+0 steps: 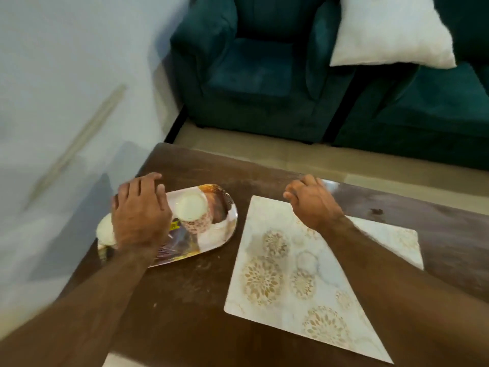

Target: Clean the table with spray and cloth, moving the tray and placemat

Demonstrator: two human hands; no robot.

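Note:
An oval patterned tray point(223, 234) lies on the left part of the dark wooden table point(190, 300), carrying a patterned cup point(194, 214) and a second white cup point(105, 231) partly hidden under my left hand. My left hand point(141, 215) hovers over the tray's left half, fingers spread and relaxed. A pale rectangular placemat with gold flower patterns point(285, 282) lies at the table's middle. My right hand point(309, 201) sits at the placemat's far corner with fingers curled downward; whether it holds the edge I cannot tell. No spray or cloth is visible.
A teal armchair point(254, 75) and teal sofa point(436, 109) with a white cushion point(391, 33) stand beyond the table. A pale wall point(66, 88) runs along the left. The tabletop shows dusty smears.

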